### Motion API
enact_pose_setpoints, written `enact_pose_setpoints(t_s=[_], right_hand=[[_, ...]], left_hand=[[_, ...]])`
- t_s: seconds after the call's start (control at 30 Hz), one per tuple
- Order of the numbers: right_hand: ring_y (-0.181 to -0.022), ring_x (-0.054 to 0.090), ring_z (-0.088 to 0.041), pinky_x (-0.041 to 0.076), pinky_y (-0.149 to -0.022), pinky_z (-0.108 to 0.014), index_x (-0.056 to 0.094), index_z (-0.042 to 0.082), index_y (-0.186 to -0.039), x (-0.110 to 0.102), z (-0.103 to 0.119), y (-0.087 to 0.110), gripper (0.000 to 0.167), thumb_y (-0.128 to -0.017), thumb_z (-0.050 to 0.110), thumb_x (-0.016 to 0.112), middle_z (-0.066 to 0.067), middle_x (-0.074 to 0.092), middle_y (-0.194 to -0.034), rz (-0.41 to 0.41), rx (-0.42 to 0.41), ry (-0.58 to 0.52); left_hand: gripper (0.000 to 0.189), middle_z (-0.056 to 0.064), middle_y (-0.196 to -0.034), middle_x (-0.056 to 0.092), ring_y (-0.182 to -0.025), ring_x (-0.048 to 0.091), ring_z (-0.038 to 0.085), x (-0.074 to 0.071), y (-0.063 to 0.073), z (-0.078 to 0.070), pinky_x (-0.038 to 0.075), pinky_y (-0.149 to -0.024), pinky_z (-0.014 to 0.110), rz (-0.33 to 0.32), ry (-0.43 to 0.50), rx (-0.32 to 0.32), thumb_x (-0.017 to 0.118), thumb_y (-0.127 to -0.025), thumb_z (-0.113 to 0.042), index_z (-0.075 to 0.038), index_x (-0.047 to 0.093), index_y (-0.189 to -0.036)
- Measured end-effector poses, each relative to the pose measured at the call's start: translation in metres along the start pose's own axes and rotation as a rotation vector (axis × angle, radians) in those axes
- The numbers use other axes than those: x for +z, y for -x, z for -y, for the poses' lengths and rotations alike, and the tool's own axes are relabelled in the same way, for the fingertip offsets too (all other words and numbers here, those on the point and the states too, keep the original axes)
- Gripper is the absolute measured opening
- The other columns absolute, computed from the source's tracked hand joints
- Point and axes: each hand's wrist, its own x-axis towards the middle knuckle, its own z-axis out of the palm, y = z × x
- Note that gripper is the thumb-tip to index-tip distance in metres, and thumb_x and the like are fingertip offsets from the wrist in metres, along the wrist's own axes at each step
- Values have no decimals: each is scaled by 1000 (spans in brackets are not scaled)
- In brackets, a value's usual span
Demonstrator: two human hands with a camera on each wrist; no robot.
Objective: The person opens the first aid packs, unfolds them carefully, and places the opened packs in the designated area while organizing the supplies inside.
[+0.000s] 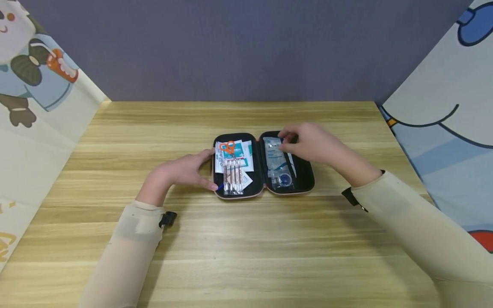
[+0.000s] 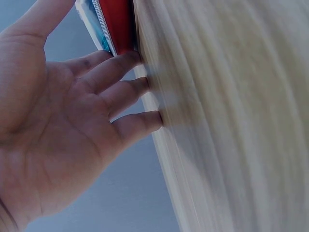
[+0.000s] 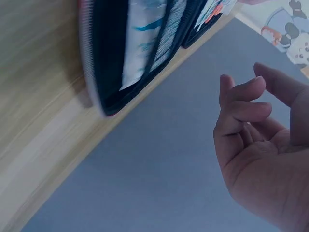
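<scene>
An open zippered case [image 1: 306, 177] with first-aid supplies lies flat on the table. Its left half holds orange-handled scissors [image 1: 227, 147], white and teal packets [image 1: 247, 160] and a pack of several thin sticks [image 1: 233, 177]. Clear bags [image 1: 274, 156] and a small blue ring-shaped item [image 1: 285, 179] lie in the right half, with a black strap [image 1: 289, 164] across it. My left hand [image 1: 185, 170], fingers spread, rests against the case's left edge. Over the right half, my right hand [image 1: 308, 141] has loosely bent fingers; nothing shows between them in the right wrist view.
The wooden table [image 1: 231, 239] reaches back to a dark grey-blue panel [image 1: 239, 51]. Walls with cartoon figures [image 1: 34, 64] stand on both sides. A red strip of the case's side [image 2: 117, 24] shows in the left wrist view.
</scene>
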Motion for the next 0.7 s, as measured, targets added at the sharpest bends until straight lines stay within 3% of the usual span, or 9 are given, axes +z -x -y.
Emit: enact_pose_setpoints(t_s=[0.23,0.47,0.53,0.63,0.7], right_hand=[[-76,61,-21,49,-70,-37,71,18,-138,18,34,-24,37,-104,30,72,-4,74,-113,63,-81,32],[-116,66,-25,58,-96,-44,65,20,-147,42,58,-38,46,-102,29,74,-8,62,-144,144,-218,128],[-111,66,-24,59,-92,-41,59,24,-153,48,60,-40,53,-102,28,74,-10,53,-153,176,-261,179],[-88,65,-20,56,-72,-32,45,30,-163,56,61,-41,64,-105,26,70,-9,38,-164,208,-299,253],[-77,64,-19,52,-62,-29,36,33,-167,60,62,-43,68,-107,25,66,-8,31,-170,220,-266,273]], left_hand=[[127,21,-177,20,-164,21,43,1,0,0,22,-134,58,-2,14,-3,90,-84,-48,-7,8,-172],[126,22,-177,22,-164,23,44,1,0,2,23,-134,59,-4,20,4,89,-84,-49,-6,9,-172],[125,23,-176,23,-163,24,44,1,0,2,24,-133,59,-4,17,6,89,-85,-49,-6,9,-171],[124,22,-176,23,-163,24,43,0,0,1,25,-133,59,-2,16,10,88,-85,-49,-6,9,-171],[125,22,-176,24,-163,25,43,0,0,1,25,-133,59,-4,15,11,88,-85,-49,-6,9,-171]])
